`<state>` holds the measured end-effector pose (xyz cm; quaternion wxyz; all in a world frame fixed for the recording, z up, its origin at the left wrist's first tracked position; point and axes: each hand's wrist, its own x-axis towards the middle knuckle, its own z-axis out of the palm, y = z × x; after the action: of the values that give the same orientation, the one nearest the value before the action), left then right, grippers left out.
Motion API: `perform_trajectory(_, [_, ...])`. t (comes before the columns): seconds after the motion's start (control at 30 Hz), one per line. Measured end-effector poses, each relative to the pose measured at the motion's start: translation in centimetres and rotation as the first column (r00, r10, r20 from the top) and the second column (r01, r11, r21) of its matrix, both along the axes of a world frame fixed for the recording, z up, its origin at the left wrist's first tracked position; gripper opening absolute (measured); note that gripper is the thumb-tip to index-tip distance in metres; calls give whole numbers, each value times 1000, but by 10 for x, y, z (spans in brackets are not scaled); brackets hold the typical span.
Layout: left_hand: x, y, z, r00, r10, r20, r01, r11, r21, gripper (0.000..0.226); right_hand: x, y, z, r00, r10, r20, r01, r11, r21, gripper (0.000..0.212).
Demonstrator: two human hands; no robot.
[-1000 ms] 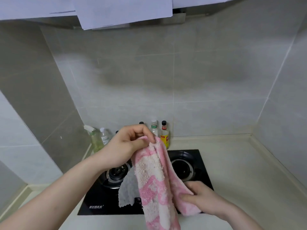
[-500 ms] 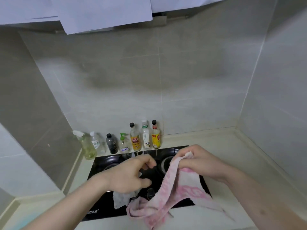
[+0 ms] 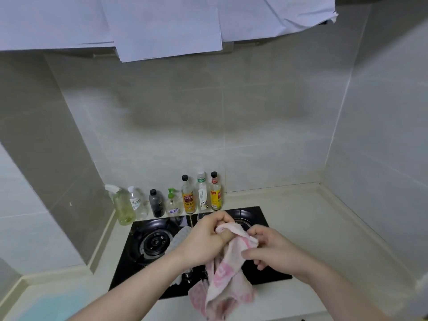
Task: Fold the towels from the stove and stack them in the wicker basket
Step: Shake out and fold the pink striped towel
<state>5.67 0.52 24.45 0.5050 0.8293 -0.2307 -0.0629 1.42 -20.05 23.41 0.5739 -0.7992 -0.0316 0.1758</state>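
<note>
1. Now, head view: I log both hands together over the stove [image 3: 150,245], raised at its front half. The left hand [image 3: 203,243] has closed in beside the right hand [image 3: 273,249]; half a second ago they were apart with the cloth sagging between them.
2. Left fingers curl tight round the top edge of the pink towel [image 3: 228,272]; right thumb and fingers pinch the same edge. The rest hangs bunched past the stove's front rim.
3. I read this as corners being matched for a first fold.
4. A grey towel [image 3: 179,239] lies on the left burner. Wicker basket not in view.
</note>
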Motion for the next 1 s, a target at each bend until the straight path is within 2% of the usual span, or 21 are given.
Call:
perform_trajectory(0.1, [-14, 0, 7, 1000, 25, 12, -25, 999, -37, 12, -22, 16, -12, 999, 29, -27, -30, 1000, -2, 34])
perform_trajectory(0.27, [-39, 8, 34, 995, 70, 77, -65, 995, -73, 15, -60, 45, -16, 999, 46, -28, -44, 997, 65, 27])
perform_trajectory(0.43, [-63, 25, 60, 972, 178, 154, -161, 980, -115, 17, -85, 51, -12, 996, -14, 83, 6, 995, 102, 15])
perform_trajectory(0.57, [-72, 48, 86, 927, 283, 247, -260, 958, -123, 17, -94, 36, 4, 974, -91, 206, 94, 996, -6, 24])
perform_trajectory(0.67, [-72, 59, 106, 881, 346, 322, -333, 938, -98, 25, -96, 16, 27, 942, -109, 318, 153, 981, -118, 25])
perform_trajectory(0.73, [-68, 64, 118, 856, 371, 361, -367, 927, -81, 30, -97, 3, 49, 886, -165, 432, 260, 950, -172, 27])
perform_trajectory(0.8, [-63, 68, 129, 840, 381, 386, -389, 919, -60, 31, -95, -9, 73, 822, -208, 530, 333, 931, -152, 32])
perform_trajectory(0.87, [-55, 70, 137, 819, 405, 406, -427, 903, -40, 34, -93, -21, 97, 794, -202, 573, 343, 928, -149, 33])
perform_trajectory(1.0, [-34, 66, 146, 805, 417, 422, -453, 891, -17, 35, -71, -50, 130, 761, -80, 644, 371, 868, -330, 24])
